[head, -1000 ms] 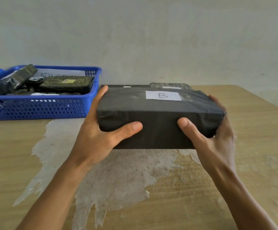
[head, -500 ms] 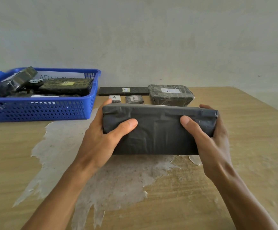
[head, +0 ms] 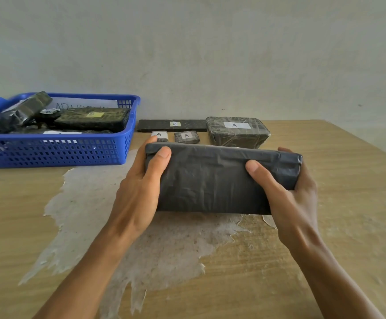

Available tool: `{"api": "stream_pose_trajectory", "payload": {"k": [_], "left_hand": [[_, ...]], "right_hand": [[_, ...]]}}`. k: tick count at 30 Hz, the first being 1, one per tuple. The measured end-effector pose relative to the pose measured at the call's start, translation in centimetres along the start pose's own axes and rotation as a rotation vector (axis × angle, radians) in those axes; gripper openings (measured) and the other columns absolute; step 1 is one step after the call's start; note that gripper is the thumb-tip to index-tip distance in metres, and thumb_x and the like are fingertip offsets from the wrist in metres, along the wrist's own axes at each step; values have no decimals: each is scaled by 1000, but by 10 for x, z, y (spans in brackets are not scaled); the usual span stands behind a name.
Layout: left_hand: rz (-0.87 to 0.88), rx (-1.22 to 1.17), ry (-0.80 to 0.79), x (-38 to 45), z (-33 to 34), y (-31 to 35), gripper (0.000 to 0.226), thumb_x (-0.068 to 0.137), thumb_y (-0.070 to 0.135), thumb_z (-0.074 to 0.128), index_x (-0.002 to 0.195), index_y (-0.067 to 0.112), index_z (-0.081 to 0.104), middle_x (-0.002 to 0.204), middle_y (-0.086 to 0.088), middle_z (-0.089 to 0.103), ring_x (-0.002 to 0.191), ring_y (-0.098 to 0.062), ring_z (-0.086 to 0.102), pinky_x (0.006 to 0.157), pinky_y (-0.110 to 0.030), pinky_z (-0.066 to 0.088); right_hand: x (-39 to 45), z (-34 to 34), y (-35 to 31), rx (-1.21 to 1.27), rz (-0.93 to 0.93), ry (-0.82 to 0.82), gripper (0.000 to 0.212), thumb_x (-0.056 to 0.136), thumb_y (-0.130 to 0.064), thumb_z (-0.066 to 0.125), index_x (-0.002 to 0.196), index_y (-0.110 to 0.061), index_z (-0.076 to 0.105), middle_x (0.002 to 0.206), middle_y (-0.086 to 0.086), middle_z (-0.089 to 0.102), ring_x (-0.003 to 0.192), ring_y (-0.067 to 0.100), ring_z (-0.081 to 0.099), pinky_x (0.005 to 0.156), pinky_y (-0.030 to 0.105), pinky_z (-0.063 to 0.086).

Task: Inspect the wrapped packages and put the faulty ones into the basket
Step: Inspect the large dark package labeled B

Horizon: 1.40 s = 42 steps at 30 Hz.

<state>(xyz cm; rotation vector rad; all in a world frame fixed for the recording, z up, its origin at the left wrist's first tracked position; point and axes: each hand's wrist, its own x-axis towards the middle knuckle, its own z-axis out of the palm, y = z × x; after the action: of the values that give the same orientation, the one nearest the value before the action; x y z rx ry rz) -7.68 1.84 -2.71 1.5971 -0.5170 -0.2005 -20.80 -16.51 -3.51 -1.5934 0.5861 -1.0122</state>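
A large black wrapped package (head: 212,180) is held just above the table in front of me, tilted so its plain underside faces me and its label is hidden. My left hand (head: 139,187) grips its left end, thumb on the near face. My right hand (head: 288,192) grips its right end the same way. The blue basket (head: 56,153) stands at the back left with several wrapped packages inside. Behind the held package lie a long flat package labelled B (head: 173,125), two small ones labelled A (head: 186,137), and a bigger block labelled A (head: 237,131).
The wooden table (head: 348,203) has a worn pale patch (head: 88,203) under and left of my hands. Its right edge runs diagonally at the far right. A plain wall rises behind the table.
Both hands have tipped the package's top away from me and lowered it. Its B label has gone out of sight, and the packages behind it have come into view.
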Motion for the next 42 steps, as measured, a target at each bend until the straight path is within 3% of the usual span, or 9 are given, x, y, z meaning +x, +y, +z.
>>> {"api": "stream_pose_trajectory", "payload": {"k": [6, 8, 12, 20, 27, 31, 34, 37, 42], "left_hand": [[-30, -6, 26, 2, -2, 2, 41, 69, 79, 43, 110, 74, 50, 115, 28, 66, 119, -5, 60, 111, -47, 42], [-40, 9, 30, 2, -3, 3, 35, 70, 79, 42, 105, 76, 50, 109, 34, 66, 121, -6, 59, 111, -48, 41], [1, 88, 37, -1, -1, 3, 68, 73, 82, 37, 138, 62, 41, 106, 53, 53, 127, 0, 49, 117, -45, 35], [100, 181, 210, -14, 11, 12, 41, 74, 65, 66, 104, 39, 62, 94, 33, 67, 86, 11, 63, 78, -28, 52], [93, 230, 248, -13, 12, 10, 40, 71, 67, 69, 91, 33, 68, 82, 17, 72, 91, -5, 66, 74, -31, 55], [139, 168, 223, -17, 15, 16, 25, 83, 36, 74, 103, 30, 61, 86, 28, 68, 78, 9, 65, 60, -7, 48], [191, 177, 251, -18, 18, 18, 35, 86, 31, 74, 115, 26, 56, 83, 17, 69, 76, 6, 65, 63, -11, 52], [215, 215, 345, -19, 19, 18, 45, 77, 48, 71, 113, 24, 57, 91, 12, 68, 82, -3, 66, 76, -30, 58], [186, 281, 426, -23, 23, 19, 74, 56, 74, 72, 104, 21, 53, 89, 6, 66, 78, -14, 66, 74, -45, 58]], "right_hand": [[3, -1, 0, 1, 15, 5, 19, 100, -47, 47, 103, -38, 64, 90, -28, 67, 82, -13, 60, 74, 29, 44], [5, -1, 0, 3, 46, 25, 23, 106, -37, 42, 98, -37, 64, 85, -30, 67, 79, -14, 59, 74, 28, 42], [5, 0, -1, -15, 64, 22, 23, 106, -37, 41, 98, -38, 63, 83, -33, 66, 77, -15, 58, 74, 28, 42], [-1, 2, -7, 13, 16, 40, 25, 101, -46, 42, 115, -35, 60, 96, -24, 66, 86, -12, 60, 77, 28, 45], [-3, 5, -9, -9, -14, 55, 49, 87, -56, 52, 126, -26, 57, 105, -13, 65, 89, -9, 61, 75, 25, 46], [-6, 7, -10, -9, -18, 66, 50, 86, -57, 53, 128, -29, 57, 106, -14, 66, 93, -7, 62, 77, 25, 47], [-9, 8, -11, -30, -32, 54, 60, 84, -59, 56, 138, -34, 50, 111, -18, 64, 98, -11, 60, 78, 22, 48], [-13, 11, -12, -90, -45, 41, 76, 73, -61, 69, 141, -37, 46, 112, -23, 61, 97, -16, 58, 76, 19, 50], [-16, 15, -12, -125, -44, 64, 80, 62, -60, 77, 134, -34, 51, 107, -21, 63, 94, -13, 60, 74, 24, 55]]}}
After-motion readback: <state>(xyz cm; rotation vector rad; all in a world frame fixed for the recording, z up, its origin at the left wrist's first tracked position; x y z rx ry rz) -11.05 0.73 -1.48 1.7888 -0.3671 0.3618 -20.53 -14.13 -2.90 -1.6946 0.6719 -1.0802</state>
